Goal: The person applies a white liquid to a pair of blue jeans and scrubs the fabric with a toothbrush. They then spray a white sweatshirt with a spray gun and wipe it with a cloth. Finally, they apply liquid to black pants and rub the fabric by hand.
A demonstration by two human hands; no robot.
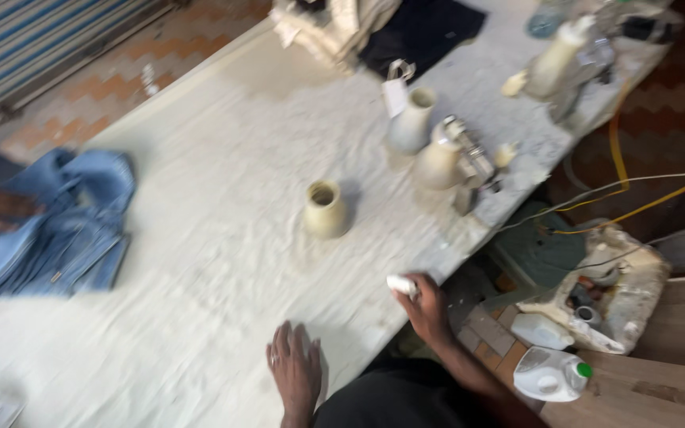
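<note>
at the table edge (438, 254), right hand (426, 309) grips white piece (402, 284).

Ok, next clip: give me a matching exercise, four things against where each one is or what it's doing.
Things:
1. left hand
2. right hand
3. blue jeans
4. white plastic jug

Places or states:
A. on the floor beside the table
B. flat on the white cloth
C. at the table's far left
D. holding a small white object at the table edge

Pairs: 1-B, 2-D, 3-C, 4-A
</note>
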